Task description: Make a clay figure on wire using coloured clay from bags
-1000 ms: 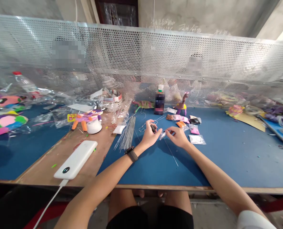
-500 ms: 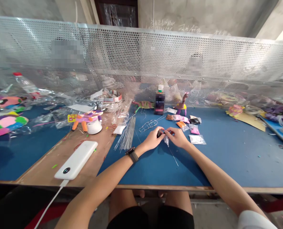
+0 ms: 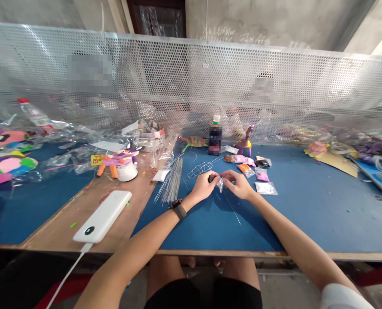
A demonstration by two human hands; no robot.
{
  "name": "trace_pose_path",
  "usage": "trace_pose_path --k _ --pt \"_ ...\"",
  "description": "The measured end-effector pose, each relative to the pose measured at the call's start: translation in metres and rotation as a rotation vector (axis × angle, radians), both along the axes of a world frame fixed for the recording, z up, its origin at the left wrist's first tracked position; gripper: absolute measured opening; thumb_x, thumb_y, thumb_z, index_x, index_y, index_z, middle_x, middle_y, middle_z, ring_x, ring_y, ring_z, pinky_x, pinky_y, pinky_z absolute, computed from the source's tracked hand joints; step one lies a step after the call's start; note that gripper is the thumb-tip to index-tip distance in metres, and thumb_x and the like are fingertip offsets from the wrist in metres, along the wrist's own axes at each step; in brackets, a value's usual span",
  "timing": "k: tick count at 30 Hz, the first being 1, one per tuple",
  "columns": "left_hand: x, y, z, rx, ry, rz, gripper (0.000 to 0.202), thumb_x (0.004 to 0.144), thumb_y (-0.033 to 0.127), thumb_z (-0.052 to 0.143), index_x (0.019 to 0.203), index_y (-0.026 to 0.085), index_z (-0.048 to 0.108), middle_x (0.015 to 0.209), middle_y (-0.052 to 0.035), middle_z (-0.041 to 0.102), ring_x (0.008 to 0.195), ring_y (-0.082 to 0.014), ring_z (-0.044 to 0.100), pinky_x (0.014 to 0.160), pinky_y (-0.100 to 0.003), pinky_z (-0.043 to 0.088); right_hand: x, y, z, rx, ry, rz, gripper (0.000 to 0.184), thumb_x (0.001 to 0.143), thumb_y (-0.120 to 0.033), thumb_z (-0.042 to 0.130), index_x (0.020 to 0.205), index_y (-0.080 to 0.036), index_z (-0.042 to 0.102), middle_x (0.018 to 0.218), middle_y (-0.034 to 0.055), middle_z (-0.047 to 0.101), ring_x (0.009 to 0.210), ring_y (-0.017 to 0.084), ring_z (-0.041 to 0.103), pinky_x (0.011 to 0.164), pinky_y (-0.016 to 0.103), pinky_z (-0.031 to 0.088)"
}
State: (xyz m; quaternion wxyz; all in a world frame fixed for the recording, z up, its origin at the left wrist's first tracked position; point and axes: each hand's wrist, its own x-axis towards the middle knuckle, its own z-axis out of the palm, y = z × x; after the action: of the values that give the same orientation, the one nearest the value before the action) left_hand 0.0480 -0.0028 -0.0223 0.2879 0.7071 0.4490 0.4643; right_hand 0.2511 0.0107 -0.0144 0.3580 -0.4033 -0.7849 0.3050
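My left hand (image 3: 203, 186) and my right hand (image 3: 237, 183) meet over the blue table (image 3: 306, 214), fingers pinched together. Between them is a small clear plastic bag (image 3: 221, 184); both hands grip it. The left hand also holds a small dark object (image 3: 211, 177) against the bag. A thin wire (image 3: 232, 206) lies on the table just below the hands. A bent wire frame (image 3: 201, 168) lies just beyond the left hand, and a bundle of straight wires (image 3: 172, 180) lies to its left.
Small packets of coloured clay (image 3: 258, 171), a dark bottle (image 3: 215, 138) and clay figures (image 3: 245, 143) lie behind the hands. A white power bank (image 3: 102, 216) with cable rests on a wooden board (image 3: 81, 206) at left. A perforated metal screen (image 3: 191, 86) backs the table.
The hands, apart a second ago, have come together around the small clear bag. The left hand brought the dark object right to the bag.
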Motion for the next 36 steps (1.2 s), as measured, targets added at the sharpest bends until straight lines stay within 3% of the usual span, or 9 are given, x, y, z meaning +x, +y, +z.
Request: trace_pose_path --k 5,15,20,27,32,36 --pt "-0.0007 0.0021 -0.0021 -0.017 0.025 0.001 0.021 0.098 0.032 0.060 0.091 0.017 0.072 0.080 -0.0032 0.074 0.071 -0.0167 0.064 0.070 -0.026 0.047 0.0002 0.0045 -0.0054 0.043 -0.029 -0.064 0.024 0.094 -0.038 0.061 0.103 -0.019 0.072 0.089 0.0060 0.079 0.071 0.019 0.072 0.067 0.030 0.056" --pt "-0.0012 0.0042 -0.0067 0.003 0.051 0.019 0.019 0.098 0.027 0.059 0.089 0.017 0.072 0.086 -0.0049 0.077 0.078 -0.0186 0.070 0.076 -0.028 0.052 0.0004 0.0046 -0.0069 0.116 -0.149 -0.062 0.027 0.096 -0.040 0.061 0.098 -0.021 0.080 0.086 0.0050 0.081 0.073 0.021 0.074 0.068 0.030 0.055" --pt "-0.0012 0.0050 -0.0091 -0.007 0.059 -0.004 0.019 0.099 0.026 0.056 0.095 0.017 0.072 0.088 -0.0055 0.077 0.078 -0.0188 0.071 0.074 -0.027 0.055 0.0006 0.0034 -0.0080 0.163 -0.255 -0.100 0.027 0.098 -0.038 0.059 0.103 -0.023 0.081 0.085 0.0051 0.081 0.073 0.022 0.074 0.068 0.030 0.053" --pt "-0.0012 0.0032 -0.0063 -0.014 0.089 -0.019 0.020 0.098 0.019 0.053 0.102 0.017 0.072 0.090 -0.0060 0.077 0.079 -0.0182 0.072 0.077 -0.027 0.055 -0.0005 0.0024 -0.0067 0.145 -0.233 -0.068 0.030 0.102 -0.039 0.054 0.102 -0.022 0.078 0.082 0.0050 0.080 0.069 0.020 0.073 0.067 0.029 0.052" --pt "-0.0015 0.0035 -0.0064 -0.032 0.115 -0.005 0.028 0.088 0.006 0.054 0.107 0.016 0.071 0.091 -0.0055 0.077 0.076 -0.0170 0.070 0.076 -0.026 0.054 -0.0005 0.0036 -0.0098 0.041 -0.121 -0.053 0.036 0.107 -0.036 0.042 0.125 -0.020 0.070 0.078 0.0035 0.078 0.060 0.018 0.071 0.067 0.030 0.055" --pt "-0.0013 0.0041 -0.0072 -0.042 0.097 0.011 0.028 0.088 0.006 0.053 0.108 0.017 0.070 0.093 -0.0057 0.077 0.080 -0.0175 0.071 0.081 -0.027 0.055 -0.0003 0.0027 -0.0095 0.005 -0.069 -0.047 0.042 0.107 -0.032 0.037 0.138 -0.017 0.060 0.066 0.0011 0.073 0.056 0.018 0.069 0.063 0.030 0.055"
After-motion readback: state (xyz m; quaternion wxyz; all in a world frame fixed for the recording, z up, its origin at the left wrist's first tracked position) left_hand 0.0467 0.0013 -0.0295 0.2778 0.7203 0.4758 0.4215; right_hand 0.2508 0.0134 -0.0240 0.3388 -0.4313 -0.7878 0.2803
